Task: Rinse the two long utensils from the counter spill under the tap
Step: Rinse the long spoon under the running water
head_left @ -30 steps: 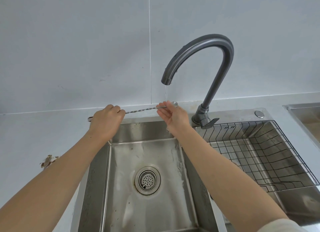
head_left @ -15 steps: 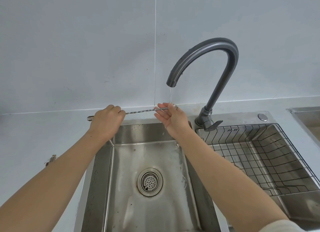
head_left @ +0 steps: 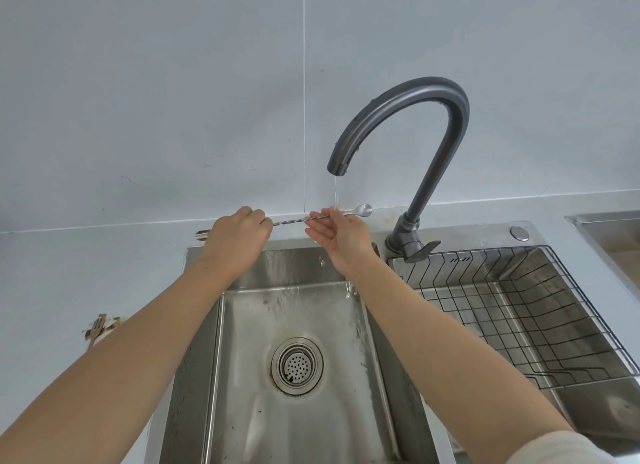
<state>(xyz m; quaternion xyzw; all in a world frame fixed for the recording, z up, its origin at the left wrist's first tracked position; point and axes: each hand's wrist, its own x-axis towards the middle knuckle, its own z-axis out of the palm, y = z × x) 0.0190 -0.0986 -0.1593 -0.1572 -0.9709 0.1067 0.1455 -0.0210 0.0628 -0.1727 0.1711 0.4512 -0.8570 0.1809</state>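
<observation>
A long twisted metal bar spoon [head_left: 289, 221] lies level over the back of the sink, its small bowl pointing right toward the tap. My left hand [head_left: 235, 241] is closed around its left part, with the handle end sticking out to the left. My right hand [head_left: 341, 235] pinches the shaft just left of the bowl, palm up. A thin stream of water falls from the dark grey tap [head_left: 408, 131] onto the spoon at my right fingers. Part of another utensil [head_left: 98, 326] shows on the counter in a brown spill beside my left forearm.
The steel sink [head_left: 242, 377] below holds a round drain strainer [head_left: 297, 365] and wet streaks. A black wire rack [head_left: 519, 311] sits in the right basin. The tap lever [head_left: 420, 250] points right. A second steel basin edge [head_left: 606, 231] is at far right.
The spoon has slid to the right, so its bowl now shows past my right fingers. Both hands keep their grip under the water stream.
</observation>
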